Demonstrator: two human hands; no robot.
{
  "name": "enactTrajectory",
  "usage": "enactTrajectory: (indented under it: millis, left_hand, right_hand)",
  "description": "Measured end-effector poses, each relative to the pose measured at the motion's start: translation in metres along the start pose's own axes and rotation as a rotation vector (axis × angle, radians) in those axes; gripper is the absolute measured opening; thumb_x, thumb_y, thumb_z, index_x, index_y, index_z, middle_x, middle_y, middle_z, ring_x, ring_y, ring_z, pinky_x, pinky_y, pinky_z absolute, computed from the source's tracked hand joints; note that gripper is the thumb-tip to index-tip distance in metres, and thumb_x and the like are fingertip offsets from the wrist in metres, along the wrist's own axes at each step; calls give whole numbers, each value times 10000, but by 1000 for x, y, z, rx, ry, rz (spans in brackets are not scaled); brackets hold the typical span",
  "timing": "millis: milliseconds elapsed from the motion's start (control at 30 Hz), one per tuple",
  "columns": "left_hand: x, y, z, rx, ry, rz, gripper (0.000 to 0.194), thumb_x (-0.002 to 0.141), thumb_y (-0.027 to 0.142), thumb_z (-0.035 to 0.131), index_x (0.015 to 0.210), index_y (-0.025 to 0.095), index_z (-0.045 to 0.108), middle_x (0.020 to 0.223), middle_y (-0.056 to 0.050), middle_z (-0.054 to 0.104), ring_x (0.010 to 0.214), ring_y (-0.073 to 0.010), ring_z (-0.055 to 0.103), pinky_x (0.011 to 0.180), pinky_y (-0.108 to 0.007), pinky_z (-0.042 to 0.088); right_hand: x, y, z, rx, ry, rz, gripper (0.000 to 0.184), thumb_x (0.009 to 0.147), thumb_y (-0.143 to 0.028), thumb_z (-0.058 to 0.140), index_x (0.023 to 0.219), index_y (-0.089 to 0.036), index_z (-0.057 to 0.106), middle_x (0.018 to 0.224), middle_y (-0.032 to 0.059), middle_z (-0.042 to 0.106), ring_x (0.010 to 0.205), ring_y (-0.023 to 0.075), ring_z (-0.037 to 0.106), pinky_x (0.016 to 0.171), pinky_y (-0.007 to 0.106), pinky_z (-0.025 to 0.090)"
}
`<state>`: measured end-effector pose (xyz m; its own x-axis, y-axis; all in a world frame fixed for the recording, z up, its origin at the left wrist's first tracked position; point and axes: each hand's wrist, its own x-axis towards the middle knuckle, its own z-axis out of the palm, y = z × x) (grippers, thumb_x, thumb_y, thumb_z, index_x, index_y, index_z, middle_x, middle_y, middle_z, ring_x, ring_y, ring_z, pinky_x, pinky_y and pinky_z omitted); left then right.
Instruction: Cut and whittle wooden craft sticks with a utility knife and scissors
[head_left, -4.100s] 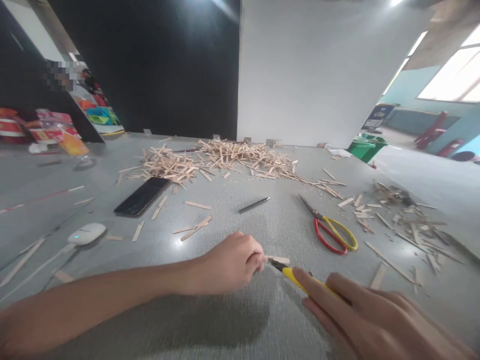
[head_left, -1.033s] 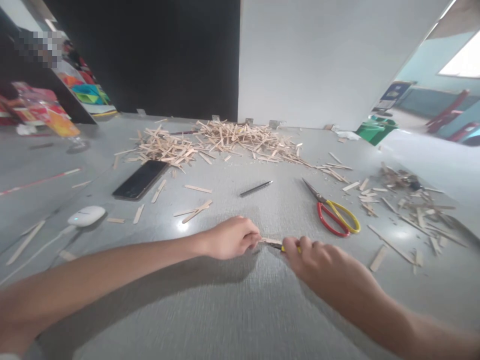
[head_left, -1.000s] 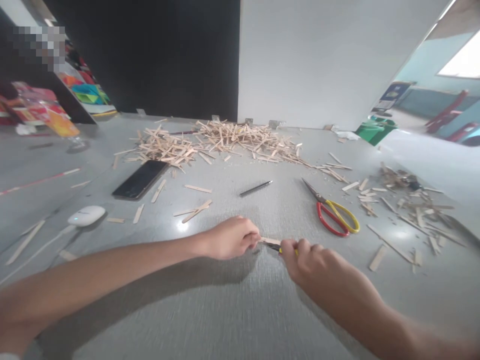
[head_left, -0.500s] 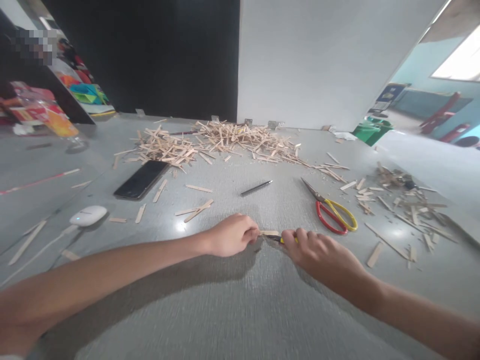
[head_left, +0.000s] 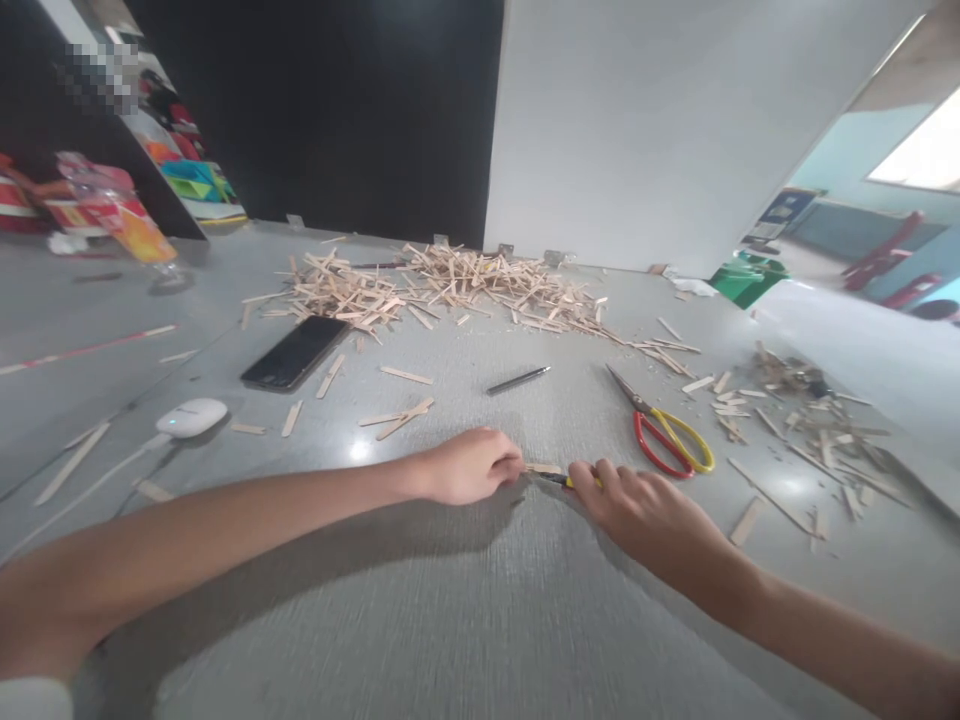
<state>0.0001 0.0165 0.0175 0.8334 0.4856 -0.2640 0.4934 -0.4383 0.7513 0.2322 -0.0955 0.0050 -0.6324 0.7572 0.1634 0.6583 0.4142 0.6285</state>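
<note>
My left hand (head_left: 474, 467) is closed in a pinch on one end of a flat wooden craft stick (head_left: 543, 468), whose other end points to the right. Wrapped in the fingers of my right hand (head_left: 628, 497) is a small yellow-and-black hand tool (head_left: 556, 479); most of it is hidden, so its exact kind is unclear. The tool's dark, narrow tip lies along the near side of the stick, close to my left fingertips. Both hands are low over the grey table (head_left: 420, 620). Beyond them lies a metal pen (head_left: 519, 380).
Scissors (head_left: 651, 415) with red and yellow handles lie beyond my right hand. A heap of craft sticks (head_left: 465, 285) spreads along the back panel. Left are a phone (head_left: 294, 354), a white corded device (head_left: 192, 418) and a bottle (head_left: 127, 220). Stick scraps (head_left: 825, 430) litter the right.
The whole view has shifted slightly to the right. Both hands keep nearly the same pose around the stick and the tool; no object has visibly been moved.
</note>
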Motion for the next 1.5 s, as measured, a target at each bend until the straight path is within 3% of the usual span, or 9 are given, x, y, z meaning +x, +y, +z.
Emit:
enactTrajectory:
  millis: [133,233,467,633,833,1000,1233,1333,1500]
  left_hand:
    - [-2,0,-8,-109,-136,-44,218,1095,358,388,973,214,500,663,52,560,487,-118,491,517,-235,393]
    - [-1,-2,-8,-145,-169,-66,250,1101,347,352,956,211,504,651,53,552,444,-107,490,477,-222,400]
    - [2,-5,-1,-62,-52,-43,287,1060,240,376,823,196,532,623,34,534,472,-112,491,500,-230,365]
    - [5,-6,0,25,-4,18,275,1023,180,445,765,184,542,641,18,561,589,-125,525,598,-241,365]
    - [3,-8,2,68,22,47,238,1002,173,448,775,197,516,649,25,574,586,-127,514,582,-245,330]
    - [3,-6,3,93,39,56,258,1004,170,440,756,194,510,659,8,590,583,-132,521,583,-255,332]
    - [0,-8,6,100,65,90,255,999,160,446,752,197,497,642,31,560,577,-121,489,598,-249,323]
    - [-2,-6,9,104,132,92,277,1024,179,422,757,197,492,620,41,510,570,-122,457,600,-254,312]
    - [-10,5,5,115,311,83,320,1099,255,316,935,179,580,654,39,524,570,-130,464,615,-270,330]
  right_hand:
    - [-4,1,-5,-54,-28,28,297,913,86,483,885,-177,618,656,12,581,500,183,614,484,340,274]
    - [-2,4,-7,-31,-23,6,260,913,60,513,881,-172,626,649,15,588,490,185,620,482,345,266]
    - [10,19,3,18,-139,-108,153,967,-65,586,878,-184,620,636,23,640,445,182,585,459,353,158]
    - [12,25,11,84,-103,-140,195,1007,-54,509,913,-195,605,658,12,653,471,171,571,492,359,185]
    - [15,9,-1,-60,-171,-48,317,853,113,475,822,-171,613,621,48,623,481,192,590,485,363,145]
    - [17,28,12,62,-97,-173,249,933,24,485,885,-197,590,636,0,617,445,170,575,481,360,144]
    - [19,-1,-18,-66,-233,-63,333,887,104,449,818,-161,639,631,52,604,499,189,601,452,325,212]
    - [17,-4,-26,85,-249,94,225,964,-11,518,909,-171,667,721,67,659,562,213,651,471,321,309]
    - [4,30,-45,764,-285,318,248,1070,-297,502,891,-234,662,835,38,730,710,210,726,613,324,510]
